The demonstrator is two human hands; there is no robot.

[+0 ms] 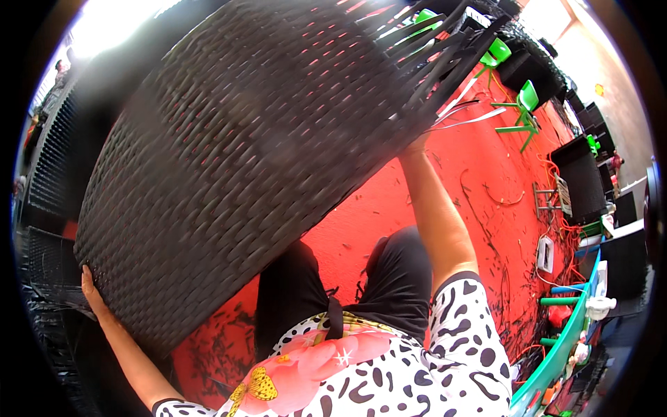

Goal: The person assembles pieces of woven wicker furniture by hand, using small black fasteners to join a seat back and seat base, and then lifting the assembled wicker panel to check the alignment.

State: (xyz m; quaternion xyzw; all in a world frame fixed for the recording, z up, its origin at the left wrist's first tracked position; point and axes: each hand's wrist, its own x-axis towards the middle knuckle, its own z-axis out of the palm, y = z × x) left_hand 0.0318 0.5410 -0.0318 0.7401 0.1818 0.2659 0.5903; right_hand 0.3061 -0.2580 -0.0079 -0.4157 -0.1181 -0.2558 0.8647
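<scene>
A large black woven panel (229,160), made of flat plastic-like strips, is held up tilted in front of me and fills the upper left. Loose strip ends (445,62) fan out from its upper right end. My left hand (90,286) grips the panel's lower left edge, with a fingertip showing there. At the lower right edge, near the loose strips, my right hand (417,144) supports the panel; its fingers are hidden behind the weave.
Black strip scraps lie on the red floor (361,215). Green chairs (526,101) stand at the far right. A teal curved table edge (563,354) with small items is at the near right, beside orange cords. Dark woven pieces (52,160) stand along the left.
</scene>
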